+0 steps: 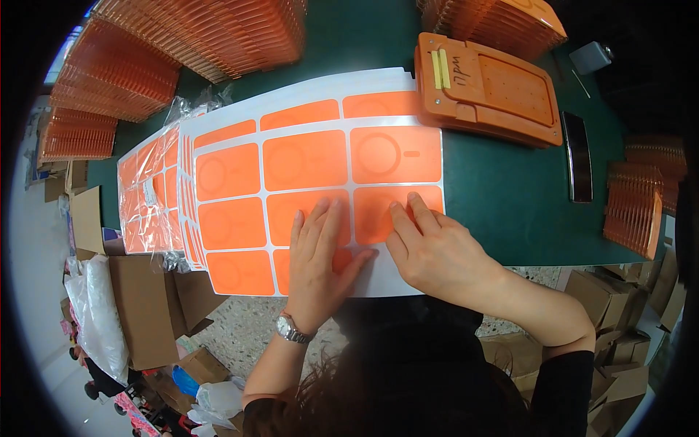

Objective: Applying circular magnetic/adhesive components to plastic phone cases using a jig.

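Observation:
A stack of white sheets [244, 102] with rows of rounded orange stickers [302, 158] lies in front of me. Each sticker bears a faint ring and a short bar. My left hand [318, 258] lies flat on the sheet, fingers stretched and thumb out to the side. At the right column, my right hand [440, 251] has bent fingers, with its fingertips on an orange sticker [373, 211]; its thumb is hidden. Bare pale backing [378, 277] shows between my hands at the near edge.
An orange plastic fixture [502, 91] overlaps the sheets' far right corner. Stacks of ribbed orange trays [211, 33] stand at the far left, with more trays [632, 211] at right. A phone [577, 156] lies on the green table [510, 197]. Plastic-wrapped sheets [149, 193] sit left; cardboard boxes [142, 309] stand below.

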Available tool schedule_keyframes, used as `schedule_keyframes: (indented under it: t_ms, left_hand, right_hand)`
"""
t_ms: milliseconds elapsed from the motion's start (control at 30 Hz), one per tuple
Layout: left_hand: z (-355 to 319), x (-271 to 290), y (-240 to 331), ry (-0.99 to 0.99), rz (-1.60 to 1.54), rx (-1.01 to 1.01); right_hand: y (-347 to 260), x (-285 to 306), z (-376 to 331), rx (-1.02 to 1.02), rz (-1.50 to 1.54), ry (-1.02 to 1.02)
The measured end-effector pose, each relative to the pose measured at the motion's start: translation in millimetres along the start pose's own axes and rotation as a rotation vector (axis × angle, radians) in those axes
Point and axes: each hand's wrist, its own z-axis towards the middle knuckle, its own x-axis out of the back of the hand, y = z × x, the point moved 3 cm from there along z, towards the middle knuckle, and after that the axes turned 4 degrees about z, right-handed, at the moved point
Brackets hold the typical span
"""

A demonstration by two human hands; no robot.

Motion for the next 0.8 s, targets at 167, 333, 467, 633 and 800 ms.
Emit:
schedule_keyframes:
  t_ms: [167,333,467,633,800]
  left_hand:
    - [6,8,1,0.000,0.009,-0.004]
    - [9,8,2,-0.028,0.009,-0.007]
    - [10,3,4,-0.028,0.032,-0.035]
    - [8,16,5,-0.055,0.054,0.001]
    - [50,27,11,-0.043,-0.096,0.101]
  right_hand:
    - [3,-2,-4,0.042,-0.037,0.040]
    - [10,0,-1,0.013,-0.006,0.085]
    - [33,27,5,-0.162,0.266,0.108]
    - [103,103,7,-0.222,0.073,0.445]
    - [200,145,-23,-0.328,-0.245,0.428]
